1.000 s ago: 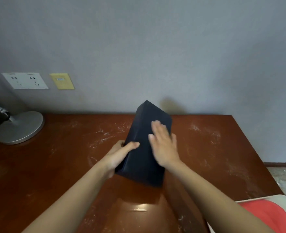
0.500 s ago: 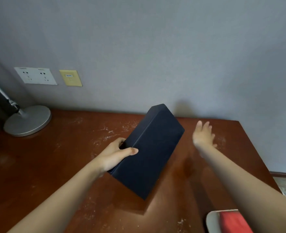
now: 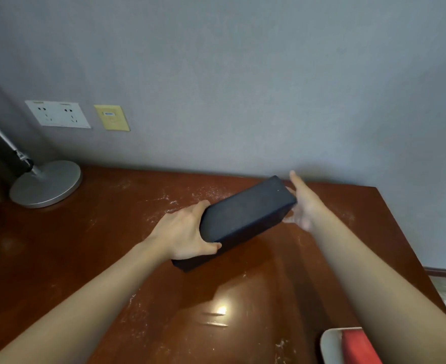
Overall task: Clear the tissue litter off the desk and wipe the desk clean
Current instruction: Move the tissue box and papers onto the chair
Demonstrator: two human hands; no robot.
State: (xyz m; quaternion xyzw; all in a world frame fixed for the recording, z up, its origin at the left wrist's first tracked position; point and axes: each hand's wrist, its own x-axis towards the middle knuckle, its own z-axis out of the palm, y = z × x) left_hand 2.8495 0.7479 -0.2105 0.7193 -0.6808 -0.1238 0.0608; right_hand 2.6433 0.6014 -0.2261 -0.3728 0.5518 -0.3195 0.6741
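A dark navy rectangular box (image 3: 245,216) is held tilted above the reddish-brown desk (image 3: 90,245), its far end pointing to the back right. My left hand (image 3: 183,236) grips its near end, thumb underneath and fingers over the top edge. My right hand (image 3: 302,206) is at the box's far end with straight fingers against it, partly hidden behind the box. White dusty smears and crumbs (image 3: 161,203) are scattered over the desk around the box. No tissue pieces are visible.
A silver round lamp base (image 3: 47,183) with a slanted pole stands at the back left. Wall sockets (image 3: 57,114) and a yellow plate (image 3: 111,118) sit above it. A white and red object (image 3: 347,345) pokes in at the bottom right. The desk's right edge drops to the floor.
My right hand left the box's top, swung out right, then came back to the far end. The box has swung round to the right and dropped to a lower tilt in my left hand.
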